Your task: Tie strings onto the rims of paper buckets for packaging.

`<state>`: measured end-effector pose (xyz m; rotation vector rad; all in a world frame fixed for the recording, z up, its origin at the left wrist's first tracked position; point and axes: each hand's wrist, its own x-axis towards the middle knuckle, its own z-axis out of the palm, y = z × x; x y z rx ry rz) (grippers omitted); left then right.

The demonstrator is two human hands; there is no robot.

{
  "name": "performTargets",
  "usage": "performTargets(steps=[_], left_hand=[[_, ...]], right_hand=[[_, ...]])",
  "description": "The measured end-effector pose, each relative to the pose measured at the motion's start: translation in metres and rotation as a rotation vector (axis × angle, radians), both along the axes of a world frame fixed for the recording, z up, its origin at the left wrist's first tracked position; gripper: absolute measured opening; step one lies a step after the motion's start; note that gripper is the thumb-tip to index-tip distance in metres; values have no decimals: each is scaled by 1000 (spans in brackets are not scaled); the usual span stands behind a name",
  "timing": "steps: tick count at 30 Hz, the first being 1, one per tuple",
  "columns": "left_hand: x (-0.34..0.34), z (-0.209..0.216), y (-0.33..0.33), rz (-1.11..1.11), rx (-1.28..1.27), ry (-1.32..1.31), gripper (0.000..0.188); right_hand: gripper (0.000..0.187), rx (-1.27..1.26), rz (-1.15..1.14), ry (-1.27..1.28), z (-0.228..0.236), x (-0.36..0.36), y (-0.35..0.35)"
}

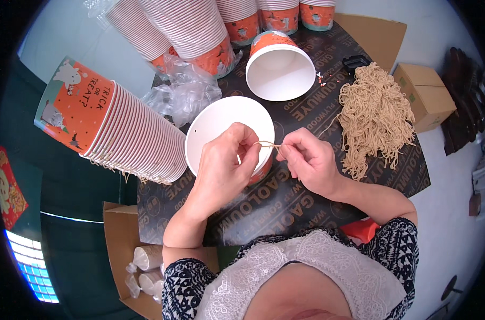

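A thin tan cord point(269, 144) is stretched between my two hands, looped or crossed near its middle. My left hand point(221, 162) pinches one part of it between thumb and finger. Close by on the right, my right hand point(311, 165) is closed on the cord too. Just below and behind them stands a paper bucket point(234, 109) with a white inside, its mouth facing up and a small dark hole in its wall. My left hand covers part of its rim. To the right, a tangled heap of tan cords point(378, 117) lies on the dark table.
A tilted orange bucket point(282, 66) shows its white mouth farther back. Nested orange buckets point(125, 128) lean at the left, and more stacks point(194, 37) stand behind crumpled clear plastic point(186, 90). Cardboard boxes point(423, 96) sit at right and lower left. Tiny beads point(321, 79) lie near a black object point(355, 64).
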<state>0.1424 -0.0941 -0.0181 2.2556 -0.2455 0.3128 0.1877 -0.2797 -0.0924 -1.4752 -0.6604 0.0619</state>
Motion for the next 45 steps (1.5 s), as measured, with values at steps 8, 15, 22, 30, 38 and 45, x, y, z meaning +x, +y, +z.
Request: performTargets(steps=[8, 15, 22, 30, 38, 45], left_hand=[[2, 0, 1, -228, 108, -132, 10], [-2, 3, -6, -248, 39, -33, 12], [-3, 3, -6, -218, -11, 5, 8], [-3, 1, -5, -163, -37, 55, 6], [0, -5, -6, -109, -105, 88, 10], [6, -10, 1, -173, -43, 10, 14]], right_hand=[[4, 86, -31, -40, -4, 6, 2], [6, 75, -55, -36, -6, 6, 2], [4, -19, -108, -241, 3, 3, 0], [8, 0, -86, -327, 4, 3, 0], [7, 3, -53, -223, 0, 4, -1], [11, 169, 212, 253, 2, 5, -3]])
